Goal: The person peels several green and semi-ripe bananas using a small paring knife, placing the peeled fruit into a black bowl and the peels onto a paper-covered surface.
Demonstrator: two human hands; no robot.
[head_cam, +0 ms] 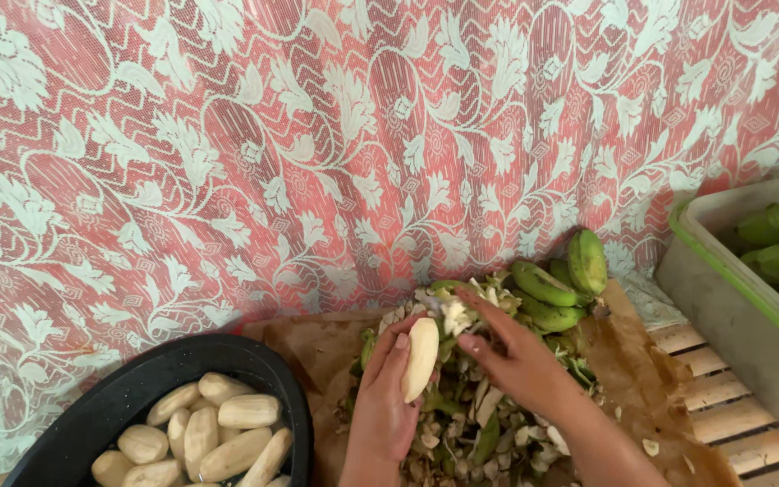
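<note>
Centrally, a peeled banana, pale cream and bare of skin, stands nearly upright in my left hand, just below the middle of the view. Its fingers close round the lower half of the fruit, thumb on the near side, so the upper tip stands free. My right hand lies at the banana's three o'clock, fingers loosely together and stretched toward eleven o'clock into the peel heap; whether it pinches a scrap there I cannot tell.

I judge the fruit light, firm but easily bruised, and tacky with sap, so slippery under a hard squeeze. The best hold seems to be around the thick middle with broad finger contact, never at the tapered ends, which would likely snap.

Outward from the hands:
- The heap of green and brown skins spreads from six to twelve o'clock, over brown paper.
- Unpeeled green bananas lie at one o'clock, touching the heap's far edge.
- A black bowl at eight o'clock holds more peeled fruit, well apart from the left hand.
- A grey tub with a green rim at three o'clock contains further green bananas.
- Wooden slats show beneath the paper, and a red patterned lace cloth hangs behind everything.
</note>
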